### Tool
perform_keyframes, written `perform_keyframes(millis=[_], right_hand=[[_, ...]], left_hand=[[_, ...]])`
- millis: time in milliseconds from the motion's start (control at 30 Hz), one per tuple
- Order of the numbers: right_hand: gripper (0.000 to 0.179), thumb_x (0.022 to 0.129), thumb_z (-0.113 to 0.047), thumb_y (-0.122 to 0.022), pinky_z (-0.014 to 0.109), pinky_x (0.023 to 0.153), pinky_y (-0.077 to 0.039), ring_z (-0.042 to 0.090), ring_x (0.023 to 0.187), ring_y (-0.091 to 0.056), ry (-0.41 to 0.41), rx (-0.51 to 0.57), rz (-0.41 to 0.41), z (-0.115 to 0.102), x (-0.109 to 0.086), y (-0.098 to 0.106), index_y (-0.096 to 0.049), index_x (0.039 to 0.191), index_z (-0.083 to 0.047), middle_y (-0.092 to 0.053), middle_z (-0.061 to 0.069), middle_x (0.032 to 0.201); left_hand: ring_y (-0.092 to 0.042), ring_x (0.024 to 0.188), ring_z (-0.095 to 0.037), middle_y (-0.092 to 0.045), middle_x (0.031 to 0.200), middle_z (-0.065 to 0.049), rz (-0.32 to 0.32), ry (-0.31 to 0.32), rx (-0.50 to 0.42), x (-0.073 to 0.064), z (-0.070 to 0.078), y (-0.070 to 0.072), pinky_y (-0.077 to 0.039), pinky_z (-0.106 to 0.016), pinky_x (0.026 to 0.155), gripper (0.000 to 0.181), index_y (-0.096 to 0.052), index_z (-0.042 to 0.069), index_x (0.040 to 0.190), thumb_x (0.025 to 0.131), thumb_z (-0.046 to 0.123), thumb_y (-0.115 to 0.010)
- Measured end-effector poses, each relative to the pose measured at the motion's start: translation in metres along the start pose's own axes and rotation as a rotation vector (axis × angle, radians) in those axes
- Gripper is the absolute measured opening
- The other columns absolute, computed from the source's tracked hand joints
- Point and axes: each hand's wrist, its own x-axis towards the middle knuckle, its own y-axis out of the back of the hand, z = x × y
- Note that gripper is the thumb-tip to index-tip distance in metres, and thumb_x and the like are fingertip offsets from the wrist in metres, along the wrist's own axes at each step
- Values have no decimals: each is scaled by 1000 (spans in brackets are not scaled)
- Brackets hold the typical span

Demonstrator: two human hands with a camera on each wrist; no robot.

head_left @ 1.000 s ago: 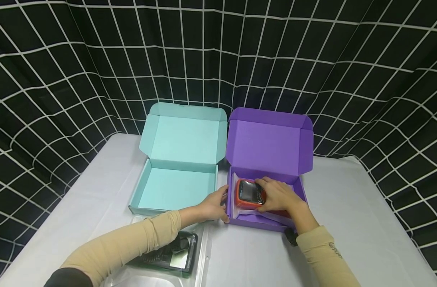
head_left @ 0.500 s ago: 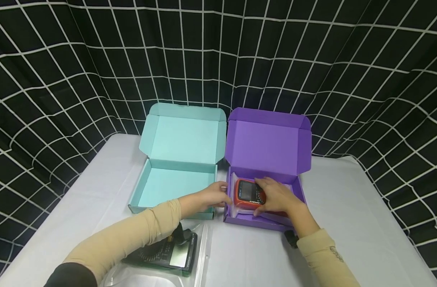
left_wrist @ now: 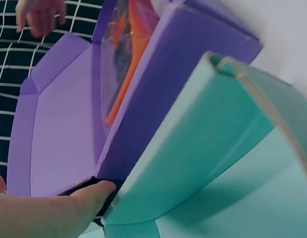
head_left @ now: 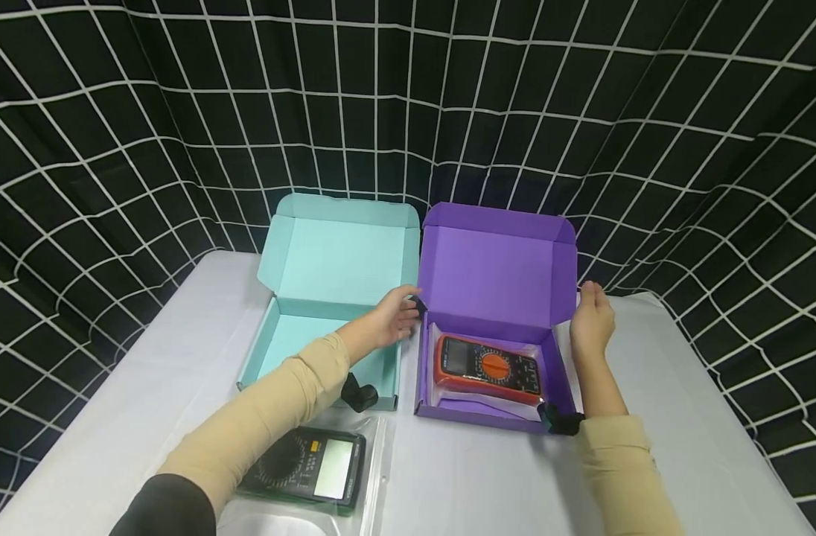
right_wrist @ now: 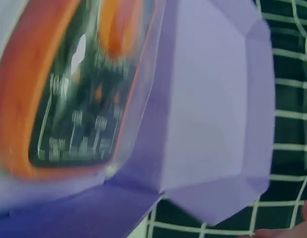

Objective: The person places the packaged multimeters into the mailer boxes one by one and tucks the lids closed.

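Note:
An orange-red multimeter [head_left: 490, 366] in a clear plastic bag lies inside the purple box [head_left: 495, 424], whose lid [head_left: 491, 272] stands raised behind it. My left hand [head_left: 396, 318] is at the lid's left edge, near the hinge, fingers loosely bent and holding nothing; whether it touches the lid I cannot tell. In the left wrist view its thumb [left_wrist: 89, 198] shows beside the lid's corner. My right hand [head_left: 592, 320] is upright with straight fingers just right of the lid, holding nothing. The multimeter [right_wrist: 74, 109] shows close up in the right wrist view.
A turquoise box [head_left: 252, 342] with raised lid [head_left: 344, 257] stands left of the purple one, under my left forearm. In front, a black-and-green multimeter [head_left: 307, 469] lies in a clear plastic bag [head_left: 377, 461]. A black curtain with white grid lines [head_left: 381, 97] surrounds the white table [head_left: 461, 484].
My right hand has let go of the orange-red multimeter and moved right and up beside the lid. My left hand has moved from the box's left wall back to the lid's left edge.

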Motion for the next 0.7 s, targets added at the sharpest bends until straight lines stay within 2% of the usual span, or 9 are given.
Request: perform_keyframes(millis=[33, 100, 200, 300, 367, 433, 533, 700], right_hand=[[61, 106, -39, -25, 35, 119, -12, 29, 146, -15, -71, 48, -23, 1, 4, 3, -24, 151, 2, -22, 16, 157], [66, 104, -45, -18, 38, 120, -4, 27, 147, -1, -193, 129, -135, 5, 11, 8, -8, 154, -2, -4, 12, 161], [69, 102, -50, -8, 43, 118, 3, 26, 145, 13, -303, 223, -323, 14, 17, 15, 9, 152, -5, 15, 11, 159], [71, 99, -51, 0, 45, 118, 5, 28, 144, 13, -295, 266, -468, 21, 20, 17, 14, 150, -2, 18, 15, 157], [74, 99, -51, 3, 44, 118, 4, 31, 145, 9, -263, 275, -508, 23, 20, 18, 11, 150, 1, 15, 17, 158], [76, 98, -52, 4, 44, 118, 2, 33, 145, 6, -234, 275, -525, 23, 19, 18, 9, 151, 2, 11, 19, 158], [77, 98, -53, 4, 44, 119, -1, 35, 145, 3, -215, 280, -525, 23, 18, 17, 6, 151, 2, 8, 21, 158], [78, 97, -52, 8, 44, 119, -2, 34, 145, 3, -192, 285, -554, 24, 15, 19, 4, 151, 3, 7, 22, 158]], left_hand=[[-17, 145, -37, -22, 156, -25, -2, -2, -2, 2, 1, 0, -13, -43, 119, 73, -18, -10, 150, 95, 30, -45], [-16, 146, -36, -19, 157, -25, -10, -6, -1, 5, 3, -1, -11, -43, 120, 75, -16, -10, 150, 95, 32, -45], [-14, 146, -35, -17, 158, -23, -30, -15, 36, 7, 4, -2, -10, -42, 120, 77, -14, -10, 151, 95, 34, -46], [-11, 147, -35, -14, 159, -24, -64, -40, 99, 8, 4, -3, -8, -43, 120, 78, -13, -10, 151, 96, 36, -45], [-9, 147, -35, -12, 159, -24, -79, -64, 143, 9, 4, -4, -7, -43, 120, 79, -13, -10, 151, 96, 38, -44], [-8, 147, -35, -11, 159, -25, -91, -93, 176, 9, 5, -5, -6, -43, 120, 79, -13, -10, 151, 96, 39, -42], [-10, 147, -35, -12, 159, -25, -89, -120, 178, 8, 7, -5, -8, -43, 120, 78, -14, -9, 151, 96, 40, -41], [-10, 147, -36, -12, 159, -24, -108, -127, 158, 7, 10, -5, -6, -44, 120, 77, -14, -9, 151, 98, 42, -37]])
